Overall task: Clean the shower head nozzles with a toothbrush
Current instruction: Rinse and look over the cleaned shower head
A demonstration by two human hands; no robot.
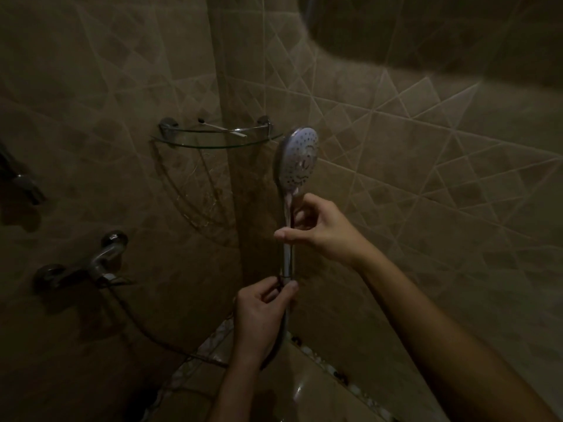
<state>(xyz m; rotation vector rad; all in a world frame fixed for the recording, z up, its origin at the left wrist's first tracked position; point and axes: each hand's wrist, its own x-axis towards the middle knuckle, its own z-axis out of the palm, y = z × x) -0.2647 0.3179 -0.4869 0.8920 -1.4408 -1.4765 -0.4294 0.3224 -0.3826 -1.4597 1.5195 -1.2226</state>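
Room: dim shower corner; two brown tiled walls [396,147] meet in a vertical seam just left of centre.
Edges: a glass corner shelf [189,143] with a metal rail juts from the seam at mid height; its right tip lies just beside the shower head. A tap [103,260] sticks out of the left wall, lower down. A pebble-edged ledge [304,388] curves across the near bottom.
Open room: bare wall spreads to the right of the hands; a dark blurred shape fills the top right corner, and what it is cannot be told.
Shower head [298,159]: held upright in front of the seam, its pale nozzle face turned toward the camera and slightly right, its chrome handle running straight down.
Right hand [320,229]: comes in from the near right, its fingers curled round the upper handle just under the head, its thumb stretched left across the front.
Left hand [259,309]: directly below the right hand, pinching the bottom of the handle where the hose joins it.
Hose [146,330]: sags from the tap down to the right, then rises behind the left hand.
Toothbrush [222,127]: lies on the shelf, dark end far left and pale handle pointing right, up and left of both hands, touched by neither.
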